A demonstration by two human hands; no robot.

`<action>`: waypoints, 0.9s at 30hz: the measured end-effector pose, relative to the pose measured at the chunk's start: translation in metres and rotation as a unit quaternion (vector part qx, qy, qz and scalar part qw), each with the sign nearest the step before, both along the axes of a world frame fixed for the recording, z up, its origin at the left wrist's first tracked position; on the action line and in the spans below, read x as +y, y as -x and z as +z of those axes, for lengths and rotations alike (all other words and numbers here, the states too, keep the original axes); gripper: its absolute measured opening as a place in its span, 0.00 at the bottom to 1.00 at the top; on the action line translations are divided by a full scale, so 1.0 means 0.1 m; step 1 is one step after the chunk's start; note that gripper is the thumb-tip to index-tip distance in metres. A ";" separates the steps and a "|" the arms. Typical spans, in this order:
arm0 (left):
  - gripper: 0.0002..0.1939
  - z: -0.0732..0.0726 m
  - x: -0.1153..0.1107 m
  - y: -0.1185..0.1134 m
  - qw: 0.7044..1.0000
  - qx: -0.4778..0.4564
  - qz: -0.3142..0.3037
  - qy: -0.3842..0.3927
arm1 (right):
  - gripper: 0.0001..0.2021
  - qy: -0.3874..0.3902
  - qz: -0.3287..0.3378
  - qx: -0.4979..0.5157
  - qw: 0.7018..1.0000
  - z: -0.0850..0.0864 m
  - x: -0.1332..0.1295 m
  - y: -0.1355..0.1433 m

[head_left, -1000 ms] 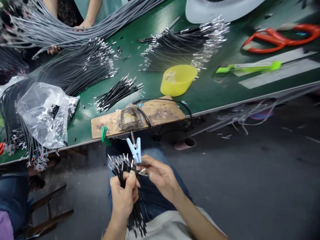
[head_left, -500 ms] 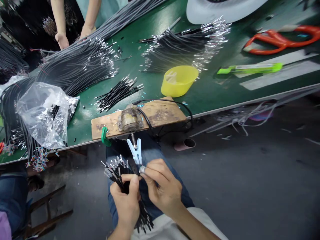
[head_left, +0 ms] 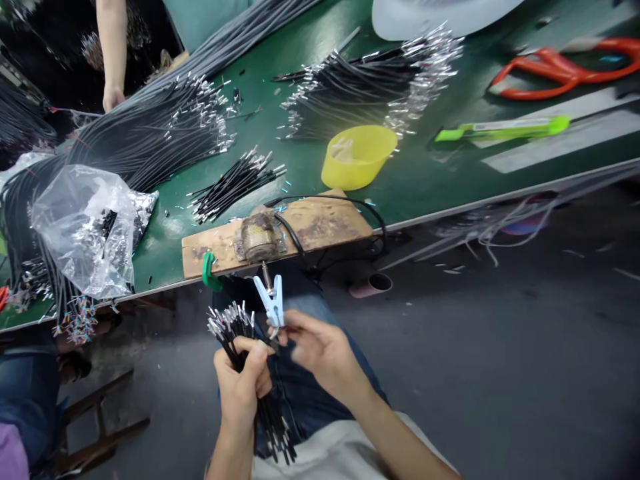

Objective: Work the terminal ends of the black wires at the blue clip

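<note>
left hand (head_left: 243,385) tight around black cables (head_left: 271,425), right hand (head_left: 327,360) narrow at the blue clothespin (head_left: 275,308), its hold unclear

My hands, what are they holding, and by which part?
Your left hand grips a bundle of short black cables just below its silvery ends. Your right hand is at the light blue clothespin; whether it pinches anything, I cannot tell.

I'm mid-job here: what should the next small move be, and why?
Probably ease the left hand, with its black wire bundle, slightly toward the blue clothespin: the right hand has fingers at the clothespin's lower end, while most silvery wire tips stand apart, to the picture's left.
</note>
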State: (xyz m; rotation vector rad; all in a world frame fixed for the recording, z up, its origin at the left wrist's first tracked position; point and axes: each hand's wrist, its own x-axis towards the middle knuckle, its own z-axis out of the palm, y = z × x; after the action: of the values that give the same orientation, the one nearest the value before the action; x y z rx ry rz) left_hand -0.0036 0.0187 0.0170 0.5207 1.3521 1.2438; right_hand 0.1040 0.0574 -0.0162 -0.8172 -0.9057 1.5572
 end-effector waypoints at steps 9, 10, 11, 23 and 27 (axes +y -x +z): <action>0.16 0.06 0.02 0.02 0.994 0.106 -0.024 -0.030 | 0.16 0.014 0.083 0.027 0.996 0.01 0.24 -0.12; 0.15 0.07 0.00 0.03 0.990 0.128 -0.025 -0.045 | 0.17 0.042 0.068 0.049 0.996 0.01 0.29 -0.11; 0.14 0.09 -0.01 0.03 0.987 0.149 -0.021 -0.061 | 0.17 0.064 0.051 0.070 0.994 0.02 0.33 -0.09; 0.03 0.18 0.07 -0.03 0.948 0.275 0.068 -0.147 | 0.17 0.116 0.121 0.246 0.955 0.34 0.53 0.17; 0.04 0.19 0.12 -0.05 0.952 0.265 0.043 -0.149 | 0.19 0.146 0.141 0.262 0.943 0.33 0.51 0.17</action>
State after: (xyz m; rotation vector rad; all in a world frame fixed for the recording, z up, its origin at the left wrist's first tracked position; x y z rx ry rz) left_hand 0.0013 0.0303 0.0356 1.0771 1.6490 1.4525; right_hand 0.0872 0.1081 0.0169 -0.4397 -0.4142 2.0649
